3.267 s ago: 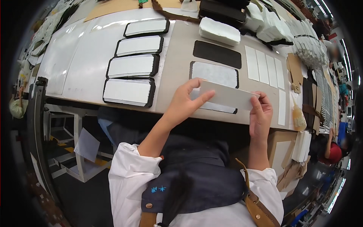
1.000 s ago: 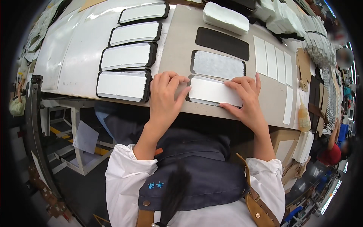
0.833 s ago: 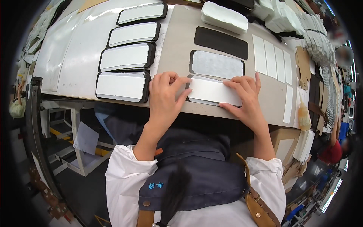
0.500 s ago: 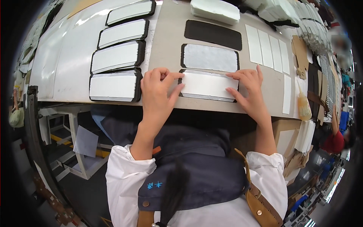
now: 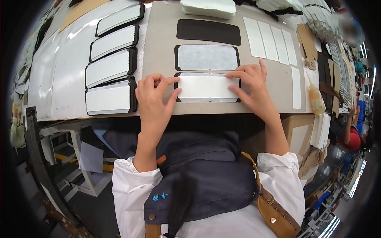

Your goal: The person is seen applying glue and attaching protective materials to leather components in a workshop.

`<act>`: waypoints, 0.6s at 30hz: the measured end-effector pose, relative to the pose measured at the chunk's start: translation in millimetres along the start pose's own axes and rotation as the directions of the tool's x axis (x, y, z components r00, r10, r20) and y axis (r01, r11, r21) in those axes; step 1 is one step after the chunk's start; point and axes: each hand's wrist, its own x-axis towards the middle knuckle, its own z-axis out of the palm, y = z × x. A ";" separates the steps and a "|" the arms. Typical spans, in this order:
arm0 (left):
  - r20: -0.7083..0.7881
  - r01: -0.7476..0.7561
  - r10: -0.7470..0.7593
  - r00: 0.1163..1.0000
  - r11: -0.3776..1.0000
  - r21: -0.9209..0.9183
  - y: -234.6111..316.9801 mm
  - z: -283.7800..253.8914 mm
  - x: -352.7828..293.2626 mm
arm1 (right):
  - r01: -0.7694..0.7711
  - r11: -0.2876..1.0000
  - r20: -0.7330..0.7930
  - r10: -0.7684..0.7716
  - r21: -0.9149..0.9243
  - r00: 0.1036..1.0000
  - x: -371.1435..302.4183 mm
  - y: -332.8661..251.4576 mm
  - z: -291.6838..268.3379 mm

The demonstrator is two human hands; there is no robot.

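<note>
A white rectangular strip [image 5: 204,86] lies over a pale backing on a black panel near the table's front edge. At its left end, my left hand [image 5: 155,93] holds the short edge with thumb and forefinger. My right hand [image 5: 250,85] has its thumb and forefinger on the right end, the other fingers raised. Just beyond lies another black panel [image 5: 177,58] bearing a grey-white sheet [image 5: 207,57]. Farther back is a bare black panel [image 5: 208,32]. What lies under my fingertips is partly hidden.
Several white-topped black panel stacks [image 5: 109,99] line the table's left side. White pieces [image 5: 208,8] are piled at the back. Narrow white strips [image 5: 266,41] lie at right, near a bottle of yellowish stuff [image 5: 316,99]. A person in red [image 5: 351,139] is far right.
The whole view has shifted, so the table and panels appear farther left. My hands keep nearly the same places at the white strip's ends.
</note>
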 end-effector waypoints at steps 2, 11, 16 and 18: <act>-0.004 0.000 0.000 1.000 1.000 -0.001 1.3 -1.1 0.5 | 0.000 1.000 0.013 0.000 -0.008 1.000 0.1 0.6 0.3; 0.009 -0.119 0.119 0.993 0.993 0.013 15.6 23.6 -15.8 | 0.045 0.987 -0.145 -0.068 -0.155 0.987 -19.6 -24.4 25.0; 0.273 -0.267 0.226 0.935 0.956 0.123 44.5 26.4 -21.2 | 0.128 0.977 0.183 -0.096 -0.173 0.978 -26.3 -56.5 34.9; 0.366 -0.281 0.214 0.905 0.949 0.140 39.9 20.7 -20.1 | 0.124 0.962 0.223 -0.068 -0.244 0.972 -28.7 -54.4 32.0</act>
